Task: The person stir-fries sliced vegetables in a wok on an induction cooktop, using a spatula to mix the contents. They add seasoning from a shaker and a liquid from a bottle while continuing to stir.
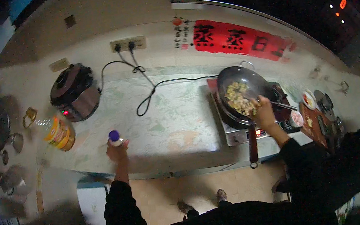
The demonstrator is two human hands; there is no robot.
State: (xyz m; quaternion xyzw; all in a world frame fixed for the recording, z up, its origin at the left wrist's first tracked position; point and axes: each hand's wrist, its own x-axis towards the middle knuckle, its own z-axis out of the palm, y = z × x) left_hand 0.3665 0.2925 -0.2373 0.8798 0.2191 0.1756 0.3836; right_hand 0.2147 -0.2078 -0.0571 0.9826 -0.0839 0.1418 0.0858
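Note:
My left hand [116, 151] is closed around a small bottle [116, 142] with a purple cap, at the left part of the marbled countertop [181, 119]. On the right, my right hand [263, 113] grips a cooking utensil with a metal handle [285, 105]; its head is hard to make out among the food. Chopped, yellowish and pale food [238, 97] lies in a dark wok [258, 77]. The wok sits on an induction cooker [233, 138] with a lit display, and its wooden handle [252, 142] points towards me.
An electric cooker [77, 98] and a large oil bottle [60, 135] stand at the left. Black cords [176, 80] cross the counter from a wall socket [128, 44]. Right of the wok are a bowl of pinkish food [296, 119], a cutting board [315, 129] and a plate [310, 99].

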